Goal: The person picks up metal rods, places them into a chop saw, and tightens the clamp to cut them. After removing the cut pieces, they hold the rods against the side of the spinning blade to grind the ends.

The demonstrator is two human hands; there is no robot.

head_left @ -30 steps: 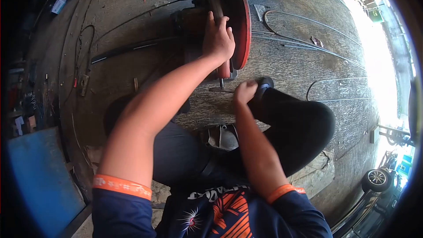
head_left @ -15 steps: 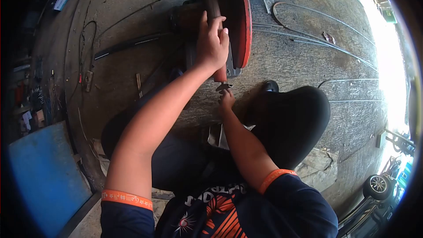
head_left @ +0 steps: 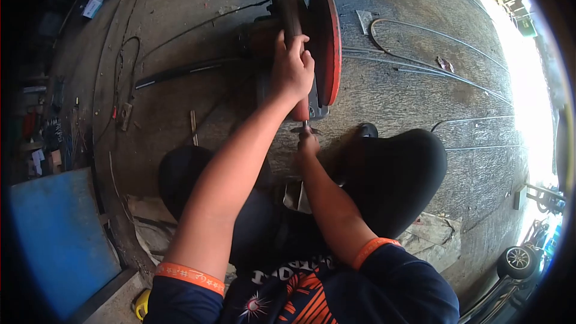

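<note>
While L hand (head_left: 293, 72) grips handle (head_left: 301, 110) (long axis, red end twd wearer), R hand (head_left: 308, 144) clasps tool (head_left: 297, 129).

Your left hand (head_left: 293, 73) is covering part of the machine's handle (head_left: 302, 111). Your right hand (head_left: 308, 145) is looking blurred and is hiding much of the metal tool (head_left: 313, 131), leaving its full shape unclear. Your right forearm (head_left: 330, 198) is partly blocking the metal part (head_left: 293, 195) between your legs. Your left sleeve (head_left: 180, 303) is concealing some yellow object (head_left: 141, 305), and the bottom edge is cutting off the vehicle (head_left: 495, 305).
</note>
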